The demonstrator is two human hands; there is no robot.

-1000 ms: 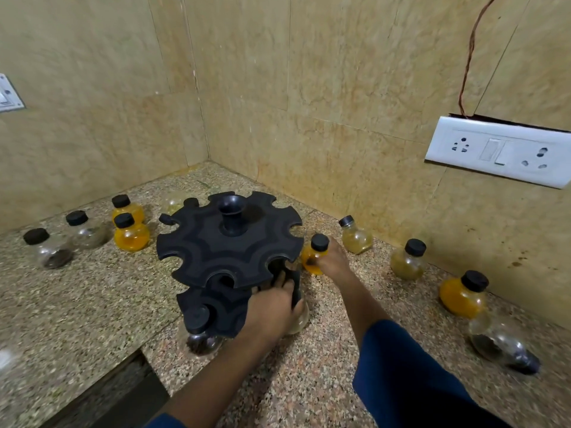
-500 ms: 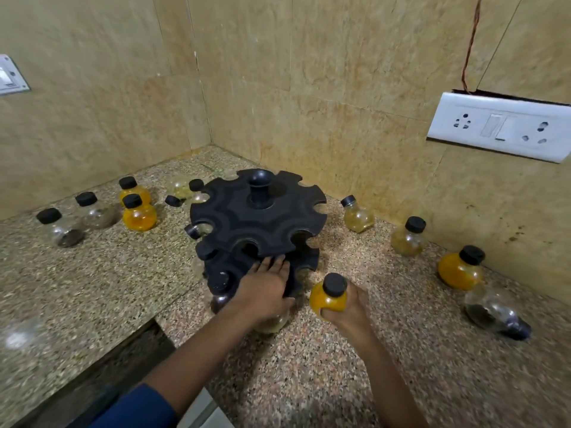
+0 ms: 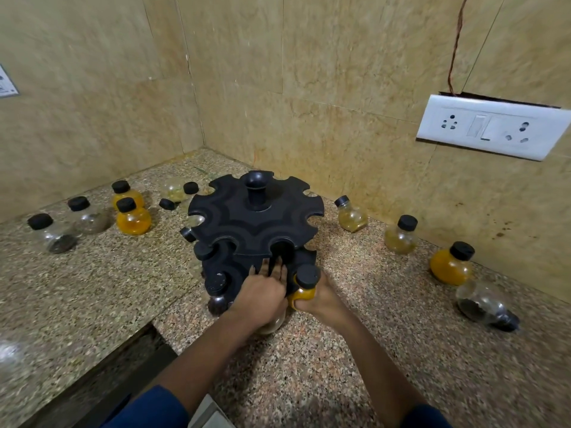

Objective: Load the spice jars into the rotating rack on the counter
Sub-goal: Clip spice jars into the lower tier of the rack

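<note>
Item: orange-filled spice jar [image 3: 302, 295], black cap, gripped by curled right hand [image 3: 324, 301] at the rotating rack [image 3: 256, 223]'s lower-tier slot. Left hand [image 3: 262, 293]: fingers flat on the tier, just beside. Likely risk: the rack swivels and the jar neck misses the slot.

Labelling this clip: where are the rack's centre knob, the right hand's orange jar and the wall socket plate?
rack's centre knob [image 3: 255, 179], head view, rounded top.
orange jar [image 3: 304, 295], head view, glass below the cap.
wall socket plate [image 3: 480, 126], head view, middle switch.
</note>
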